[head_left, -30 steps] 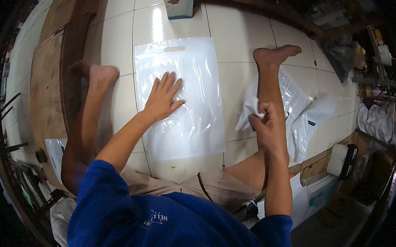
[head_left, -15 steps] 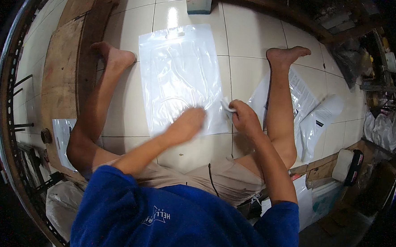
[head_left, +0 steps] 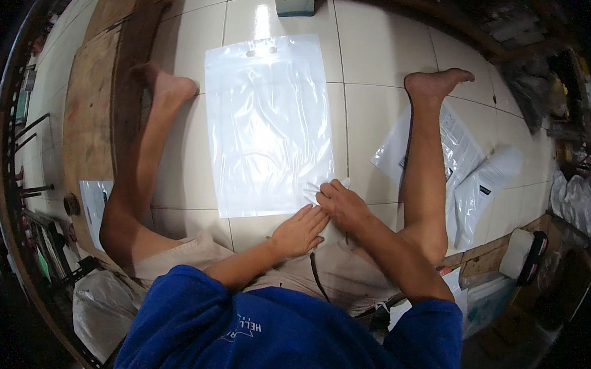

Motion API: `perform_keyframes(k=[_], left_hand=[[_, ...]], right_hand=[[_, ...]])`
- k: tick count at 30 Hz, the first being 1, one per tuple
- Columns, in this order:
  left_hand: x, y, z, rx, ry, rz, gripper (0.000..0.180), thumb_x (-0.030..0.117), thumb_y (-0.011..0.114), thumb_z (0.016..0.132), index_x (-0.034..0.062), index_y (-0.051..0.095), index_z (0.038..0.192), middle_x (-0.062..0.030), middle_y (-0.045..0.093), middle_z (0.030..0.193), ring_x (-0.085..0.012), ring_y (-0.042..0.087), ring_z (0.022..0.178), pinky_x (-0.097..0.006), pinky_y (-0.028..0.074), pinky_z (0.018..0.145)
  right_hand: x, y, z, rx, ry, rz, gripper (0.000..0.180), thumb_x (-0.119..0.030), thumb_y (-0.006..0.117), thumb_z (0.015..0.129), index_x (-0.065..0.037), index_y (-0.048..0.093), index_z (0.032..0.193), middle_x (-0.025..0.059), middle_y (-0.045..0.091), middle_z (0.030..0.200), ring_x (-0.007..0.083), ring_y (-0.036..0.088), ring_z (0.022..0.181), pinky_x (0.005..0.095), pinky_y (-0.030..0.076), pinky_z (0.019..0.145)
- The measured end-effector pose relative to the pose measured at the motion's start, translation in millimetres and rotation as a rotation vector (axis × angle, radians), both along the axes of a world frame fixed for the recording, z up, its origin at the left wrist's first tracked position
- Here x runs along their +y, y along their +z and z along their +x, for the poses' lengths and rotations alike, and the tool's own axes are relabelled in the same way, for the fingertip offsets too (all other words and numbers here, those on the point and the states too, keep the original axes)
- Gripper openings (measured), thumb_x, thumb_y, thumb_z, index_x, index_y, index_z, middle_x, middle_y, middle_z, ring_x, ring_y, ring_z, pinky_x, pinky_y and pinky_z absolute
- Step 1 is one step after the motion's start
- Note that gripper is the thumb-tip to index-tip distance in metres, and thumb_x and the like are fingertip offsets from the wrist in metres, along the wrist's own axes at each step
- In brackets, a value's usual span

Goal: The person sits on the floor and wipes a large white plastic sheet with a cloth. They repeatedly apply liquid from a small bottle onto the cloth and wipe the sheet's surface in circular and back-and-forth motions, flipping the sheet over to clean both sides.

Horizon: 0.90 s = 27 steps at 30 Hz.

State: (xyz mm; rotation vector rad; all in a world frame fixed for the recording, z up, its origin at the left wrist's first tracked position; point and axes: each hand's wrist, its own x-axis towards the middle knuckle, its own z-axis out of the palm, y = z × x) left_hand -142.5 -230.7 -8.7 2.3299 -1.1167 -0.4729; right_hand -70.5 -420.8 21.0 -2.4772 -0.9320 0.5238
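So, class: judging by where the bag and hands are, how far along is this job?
Done: a clear plastic bag lies flat on the floor tiles. In hand: the right hand pinches a white piece at the bag's lower corner; the left hand rests beside it. Left: more bags lie untouched by the right leg.

Both hands low and close together

Left hand [head_left: 300, 230] lies flat, palm down, fingers together pointing forward; right hand [head_left: 340, 204] sits just beside it, touching, fingers curled in a pinch, both forearms angling in from below.
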Motion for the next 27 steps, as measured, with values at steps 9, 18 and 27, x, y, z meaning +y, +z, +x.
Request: perform_keyframes(k=[9, 18, 27], left_hand=[[2, -1, -1, -0.009, -0.02, -0.007, 0.062, 0.035, 0.057, 0.09, -0.0025, 0.043, 0.138, -0.0187, 0.04, 0.148, -0.0314, 0.033, 0.141, -0.046, 0.025, 0.117], [4, 2, -1, -0.001, 0.019, -0.019, 0.061, 0.034, 0.058, 0.089, -0.0019, 0.046, 0.137, -0.0185, 0.041, 0.147, -0.0304, 0.033, 0.14, -0.045, 0.025, 0.116], [10, -5, -14, -0.021, -0.013, -0.033, 0.048, 0.031, 0.061, 0.087, -0.0009, 0.056, 0.122, -0.0172, 0.056, 0.125, -0.0293, 0.048, 0.122, -0.042, 0.036, 0.105]], right_hand=[[23, -26, 125, -0.212, -0.233, 0.08, 0.022, 0.0, 0.054, 0.079, -0.005, 0.061, 0.098, 0.0117, 0.058, 0.103, 0.0292, 0.054, 0.101, 0.0385, 0.051, 0.085], [24, 35, 126, 0.049, -0.348, -0.109, 0.032, -0.004, 0.054, 0.081, -0.008, 0.058, 0.113, 0.0133, 0.058, 0.106, 0.0304, 0.055, 0.102, 0.0406, 0.051, 0.079], [13, -7, -11, 0.082, 0.167, 0.011, 0.025, -0.006, 0.057, 0.079, 0.003, 0.058, 0.103, 0.0141, 0.052, 0.12, 0.0295, 0.053, 0.107, 0.0355, 0.053, 0.086]])
